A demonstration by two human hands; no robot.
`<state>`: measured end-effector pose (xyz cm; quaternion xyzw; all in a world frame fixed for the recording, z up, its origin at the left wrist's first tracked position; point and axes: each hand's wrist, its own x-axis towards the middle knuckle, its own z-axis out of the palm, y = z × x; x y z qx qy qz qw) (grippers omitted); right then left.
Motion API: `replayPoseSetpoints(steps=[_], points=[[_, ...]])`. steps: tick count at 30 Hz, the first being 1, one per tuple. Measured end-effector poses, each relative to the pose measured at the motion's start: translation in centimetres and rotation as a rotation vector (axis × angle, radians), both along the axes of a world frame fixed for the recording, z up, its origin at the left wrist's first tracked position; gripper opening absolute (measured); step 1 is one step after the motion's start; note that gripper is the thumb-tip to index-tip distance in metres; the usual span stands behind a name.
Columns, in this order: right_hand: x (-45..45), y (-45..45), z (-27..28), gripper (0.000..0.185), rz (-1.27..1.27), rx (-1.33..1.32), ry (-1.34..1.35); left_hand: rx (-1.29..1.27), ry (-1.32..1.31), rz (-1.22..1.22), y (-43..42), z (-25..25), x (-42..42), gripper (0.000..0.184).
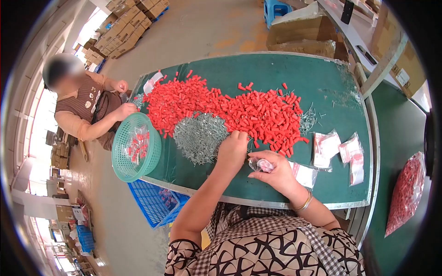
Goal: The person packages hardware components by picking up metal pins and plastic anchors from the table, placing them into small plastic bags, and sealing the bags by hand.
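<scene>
So the right hand (275,171) is holding a small clear bag (263,165) above the near side of the green desk (221,187), and the left hand (234,146) is hovering just beside it, fingers bunched; can't tell if they're pinching anything. Red caps (267,115) are lying in a big heap beyond, with a pile of screws (199,138) sitting left of the left hand.

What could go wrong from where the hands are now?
The left hand is where the red pieces meet the heap of metal screws or nails, so a grab could mix the two. The right hand holds a crumpled clear bag; pieces might miss its mouth. The green basket seems to overhang the table corner, so a knock could tip it.
</scene>
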<state>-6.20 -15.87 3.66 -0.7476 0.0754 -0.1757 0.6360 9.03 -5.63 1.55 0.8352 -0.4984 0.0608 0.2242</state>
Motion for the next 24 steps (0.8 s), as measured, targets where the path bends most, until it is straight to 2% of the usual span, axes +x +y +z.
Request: replayPoseSetpoints(steps=[1, 4, 5, 8, 9, 12, 15, 18, 22, 24], points=[[0.0, -0.1, 0.1, 0.050, -0.008, 0.012, -0.005, -0.037, -0.024, 0.001, 0.4, 0.5, 0.1, 0.010], [0.1, -0.3, 0.1, 0.050, -0.042, -0.026, 0.010, -0.211, 0.316, 0.029, 2.0, 3.8, -1.6, 0.010], [0.1, -0.3, 0.1, 0.049, -0.047, -0.025, 0.015, -0.270, 0.255, -0.015, 2.6, 4.5, -2.2, 0.015], [0.2, -0.1, -0.5, 0.049, -0.057, -0.031, 0.012, -0.229, 0.194, -0.158, 3.5, 7.5, -4.2, 0.017], [0.3, 0.1, -0.6, 0.049, -0.057, -0.037, -0.001, -0.184, 0.185, -0.188, 3.6, 7.8, -4.5, 0.018], [0.2, 0.1, -0.4, 0.050, -0.021, -0.012, 0.011, -0.313, 0.247, -0.176, 3.1, 8.0, -4.3, 0.017], [0.1, 0.2, -0.1, 0.050, 0.048, -0.022, 0.021, -0.401, 0.263, -0.031, 2.4, 5.3, -1.8, 0.012], [0.0, 0.8, 0.2, 0.049, 0.123, -0.069, 0.006, -0.221, 0.336, -0.081, 0.5, 2.7, -0.1, 0.010], [0.0, 0.8, 0.2, 0.049, 0.171, -0.049, -0.024, 0.032, 0.132, -0.098, -2.2, -0.6, 0.3, 0.018], [0.0, 0.6, 0.2, 0.049, 0.147, -0.039, -0.059, 0.088, 0.045, -0.061, -3.0, -1.2, -0.2, 0.016]])
